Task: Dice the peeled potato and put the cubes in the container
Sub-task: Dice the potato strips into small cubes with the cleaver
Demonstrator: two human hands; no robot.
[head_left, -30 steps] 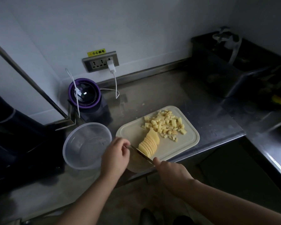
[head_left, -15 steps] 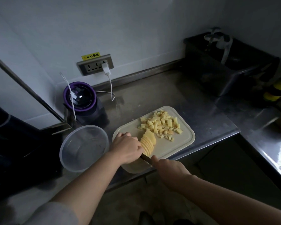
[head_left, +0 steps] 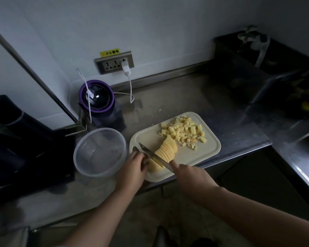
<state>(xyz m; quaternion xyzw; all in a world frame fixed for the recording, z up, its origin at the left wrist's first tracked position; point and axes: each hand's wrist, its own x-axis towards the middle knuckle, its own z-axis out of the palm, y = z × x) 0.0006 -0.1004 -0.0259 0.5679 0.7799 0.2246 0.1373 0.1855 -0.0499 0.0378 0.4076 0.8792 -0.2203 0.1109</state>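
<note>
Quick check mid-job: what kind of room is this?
Most likely a small kitchen prep corner: a steel counter holding a cutting board with diced potato, what looks like a sink with a tap at far right, and a wall socket behind.

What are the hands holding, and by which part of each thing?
The right hand grips the knife by its handle, forefinger stretched onto the blade's back. The left hand holds the potato by its uncut end, beside the blade.
</note>
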